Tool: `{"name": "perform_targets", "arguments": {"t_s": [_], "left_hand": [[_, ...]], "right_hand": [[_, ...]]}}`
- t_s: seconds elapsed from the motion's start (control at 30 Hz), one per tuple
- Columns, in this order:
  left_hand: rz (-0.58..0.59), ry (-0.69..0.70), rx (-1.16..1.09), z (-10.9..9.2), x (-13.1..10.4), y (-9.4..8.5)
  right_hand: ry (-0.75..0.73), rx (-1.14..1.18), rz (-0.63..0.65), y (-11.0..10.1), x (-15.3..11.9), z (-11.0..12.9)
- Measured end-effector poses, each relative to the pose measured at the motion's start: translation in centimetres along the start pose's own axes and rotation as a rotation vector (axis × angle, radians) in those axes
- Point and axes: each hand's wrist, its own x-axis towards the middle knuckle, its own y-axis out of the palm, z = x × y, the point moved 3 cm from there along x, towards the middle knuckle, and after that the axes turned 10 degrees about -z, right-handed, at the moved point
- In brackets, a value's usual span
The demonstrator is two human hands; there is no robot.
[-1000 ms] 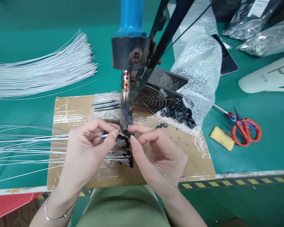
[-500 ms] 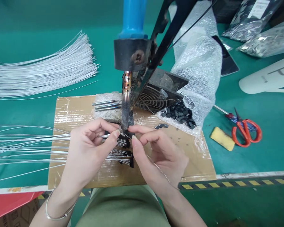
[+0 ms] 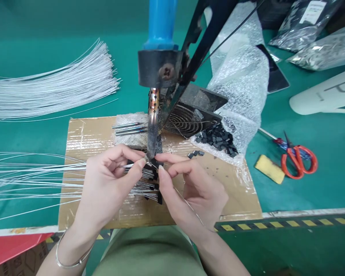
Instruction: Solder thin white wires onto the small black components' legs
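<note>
A soldering iron with a blue handle is fixed upright, its tip pointing down between my hands. Just left of the tip, my left hand pinches the end of a white wire between thumb and index finger; a small pale metal bit there is partly hidden. Between the thumb and fingers of my right hand is a thin solder wire; its front end reaches the iron's tip and the rest trails across the palm toward the wrist. Beneath my hands, several wires with black connector ends lie on the cardboard.
A bundle of white wires lies back left. Behind the tip stand a black coiled iron holder and metal rods. Rightward are black pieces on bubble wrap, a yellow sponge, orange-handled scissors and a white cup.
My right hand has edged very slightly left with the solder wire. The left hand keeps its pinch beside the iron's tip.
</note>
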Motion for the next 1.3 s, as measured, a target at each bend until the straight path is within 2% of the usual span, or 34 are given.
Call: {"name": "perform_targets", "arguments": {"t_s": [1.3], "left_hand": [[0.006, -0.008, 0.015, -0.10, -0.03, -0.02]], "right_hand": [[-0.095, -0.053, -0.012, 0.12, -0.17, -0.03]]}}
